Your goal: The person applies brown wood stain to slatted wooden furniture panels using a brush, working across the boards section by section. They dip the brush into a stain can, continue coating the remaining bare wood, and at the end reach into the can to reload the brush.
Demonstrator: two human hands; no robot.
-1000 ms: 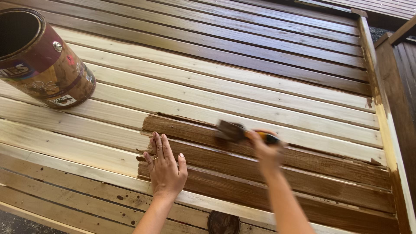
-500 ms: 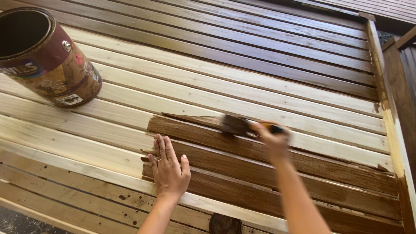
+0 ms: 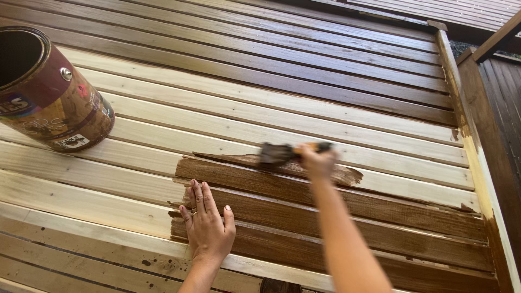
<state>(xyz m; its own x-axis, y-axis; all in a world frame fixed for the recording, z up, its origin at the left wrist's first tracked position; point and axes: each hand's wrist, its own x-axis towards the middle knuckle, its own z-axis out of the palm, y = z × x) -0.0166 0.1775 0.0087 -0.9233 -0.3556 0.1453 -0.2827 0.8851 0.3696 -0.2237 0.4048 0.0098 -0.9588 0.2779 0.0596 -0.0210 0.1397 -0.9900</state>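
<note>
**Brush on the boards, stain spreading**

The right hand (image 3: 317,161) is out over the slatted wooden deck (image 3: 304,103), its grip closed around the handle of a paintbrush (image 3: 282,153). The brush sits just left of centre, at about twelve o'clock from the left hand, bristles pointing toward nine o'clock and blurred, touching a pale board right where a fresh dark streak (image 3: 304,168) runs along it.

The left hand (image 3: 207,222) is planted flat at six o'clock, fingers spread, palm down, open and holding nothing, resting on a board that is already stained brown. It lies at the left end of the stained patch (image 3: 347,217), which reaches from there out toward four o'clock, several boards deep.

Up at ten o'clock stands an open paint can (image 3: 51,92), upright on the bare boards, its side smeared with brown drips and its inside dark. It is well apart from both hands.

The far boards at twelve o'clock are dark brown, the middle band is pale raw wood. Along the three o'clock edge runs a pale side rail (image 3: 472,141) with brown smears, and beyond it a dark wooden panel (image 3: 499,108).
</note>
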